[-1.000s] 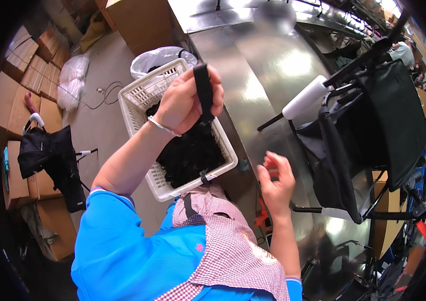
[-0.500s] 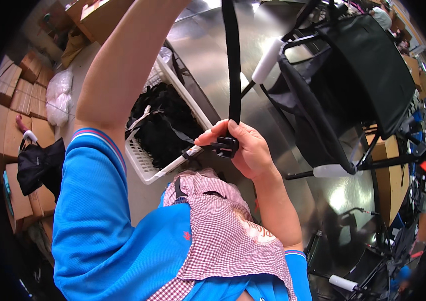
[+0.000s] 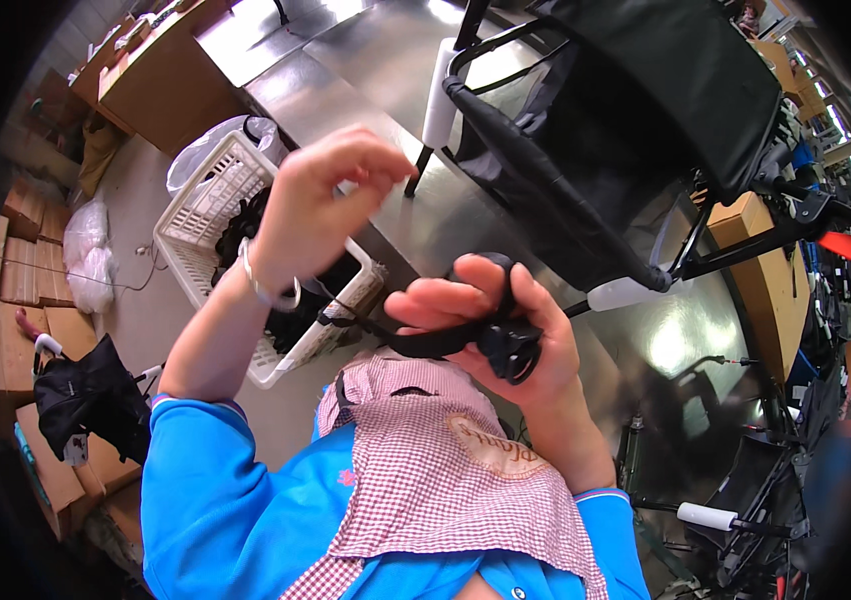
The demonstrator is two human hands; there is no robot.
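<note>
Holds black strap (image 3: 425, 345) and buckle (image 3: 510, 350) in right hand (image 3: 550, 345); curls left hand (image 3: 315, 215) over edge of basket (image 3: 207, 192); cannot tell whether gripping.

Person wearing a bright blue short-sleeved shirt (image 3: 207, 485) with narrow striped sleeve trim (image 3: 600, 492) and a small pink chest emblem (image 3: 347, 478); a red-and-white checked apron (image 3: 435, 490) bearing a cream lettered patch (image 3: 495, 448); a silvery bangle (image 3: 249, 268) on the left wrist.
</note>
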